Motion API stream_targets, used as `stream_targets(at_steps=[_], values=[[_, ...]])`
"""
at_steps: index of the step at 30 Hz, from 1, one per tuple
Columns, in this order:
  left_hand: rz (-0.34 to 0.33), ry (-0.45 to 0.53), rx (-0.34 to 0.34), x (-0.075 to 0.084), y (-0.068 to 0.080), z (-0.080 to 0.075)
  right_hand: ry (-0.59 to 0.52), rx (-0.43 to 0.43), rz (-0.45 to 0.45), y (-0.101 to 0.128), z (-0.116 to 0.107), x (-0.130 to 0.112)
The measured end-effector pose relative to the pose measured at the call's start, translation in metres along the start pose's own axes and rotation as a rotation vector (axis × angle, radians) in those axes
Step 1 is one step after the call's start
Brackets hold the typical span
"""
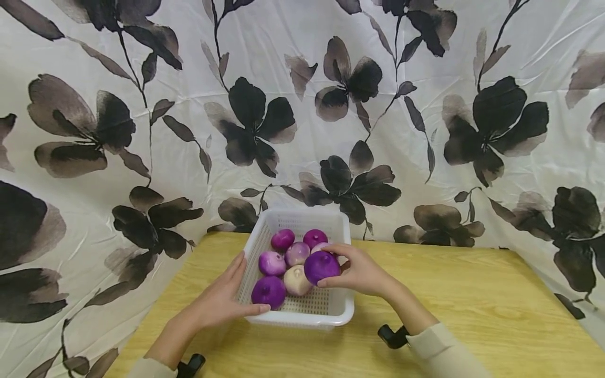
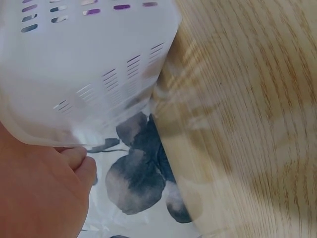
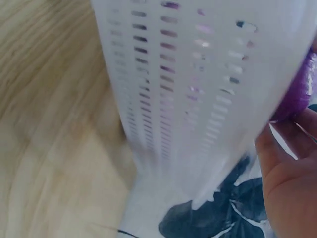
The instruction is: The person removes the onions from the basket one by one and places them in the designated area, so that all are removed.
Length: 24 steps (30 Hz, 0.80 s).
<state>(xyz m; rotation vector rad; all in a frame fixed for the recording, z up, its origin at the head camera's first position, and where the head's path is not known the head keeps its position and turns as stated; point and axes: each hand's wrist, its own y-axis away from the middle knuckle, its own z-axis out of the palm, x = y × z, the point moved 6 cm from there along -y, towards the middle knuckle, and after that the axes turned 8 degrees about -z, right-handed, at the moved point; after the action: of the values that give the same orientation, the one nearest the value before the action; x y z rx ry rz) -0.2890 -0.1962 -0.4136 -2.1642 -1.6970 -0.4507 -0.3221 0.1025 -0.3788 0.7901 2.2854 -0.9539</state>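
A white plastic basket [image 1: 347, 302] with slotted walls stands on the wooden table, tilted slightly in the wide view. Inside it lie several onions, such as a deep purple onion [image 1: 268, 293] at the front left and a pale onion [image 1: 296, 280] beside it. My right hand [image 1: 361, 270] pinches a purple onion [image 1: 322, 268] between thumb and fingers, above the basket's right part; this onion [image 3: 299, 94] shows past the rim in the right wrist view. My left hand [image 1: 219, 299] holds the basket's front left corner, its thumb on the front rim and its fingers along the left side.
The yellow wood-grain table [image 1: 449, 294] extends on both sides of the basket. Behind it hangs a white cloth [image 1: 302, 147] printed with dark flowers. A black wrist mount [image 1: 393, 336] sits by the right sleeve, another [image 1: 191, 365] by the left sleeve.
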Motion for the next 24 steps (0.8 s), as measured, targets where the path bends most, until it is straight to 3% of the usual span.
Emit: stream_targets(at_steps=[12, 24], values=[[-0.009, -0.007, -0.007, -0.002, 0.001, 0.001, 0.078, 0.062, 0.092, 0.013, -0.029, 0.013], [-0.011, 0.005, -0.013, -0.002, 0.001, 0.002, 0.120, 0.115, 0.083, 0.025, -0.056, 0.028]])
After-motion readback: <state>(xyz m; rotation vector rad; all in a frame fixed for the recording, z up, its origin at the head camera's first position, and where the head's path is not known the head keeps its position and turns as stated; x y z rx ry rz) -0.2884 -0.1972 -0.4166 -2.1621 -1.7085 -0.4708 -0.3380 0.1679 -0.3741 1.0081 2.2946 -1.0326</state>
